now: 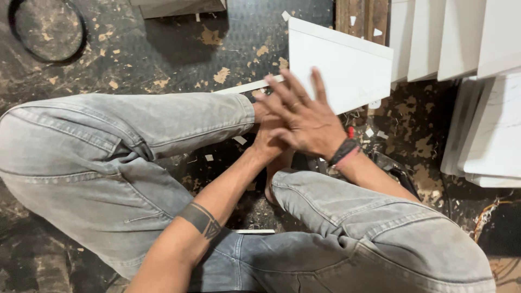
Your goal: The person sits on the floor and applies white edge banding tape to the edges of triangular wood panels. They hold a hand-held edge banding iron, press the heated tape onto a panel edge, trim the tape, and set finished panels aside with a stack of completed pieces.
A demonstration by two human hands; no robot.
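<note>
Grey jeans [108,157] fill the lower frame: I see the person seated on the floor, left knee raised at the left, right thigh across the bottom right. Between the legs both forearms reach forward. On the left forearm I note a dark band tattoo [201,220].

Right hand [306,122]: back toward the camera, fingers spread wide and straight, gripping nothing. It lies over the left hand. A ring [296,104] sits on one finger, and a black-and-red wristband [344,152] circles the wrist.

Left hand [268,138]: mostly hidden under the right one. I cannot tell whether its fingers are open or closed, nor whether it holds anything. It sits just beside the left trouser cuff.

White panel [347,70]: rectangular, lying on the floor just beyond the hands; the right fingertips overlap its near edge in this view, though I cannot confirm contact. A thin white strip [244,87] runs from under the hands toward the left.

More white boards [467,38] stand stacked at the upper right, and further ones [488,141] lie at the right edge. Dark floor [163,49] is strewn with wood chips. A black ring [49,27] lies at the upper left.
</note>
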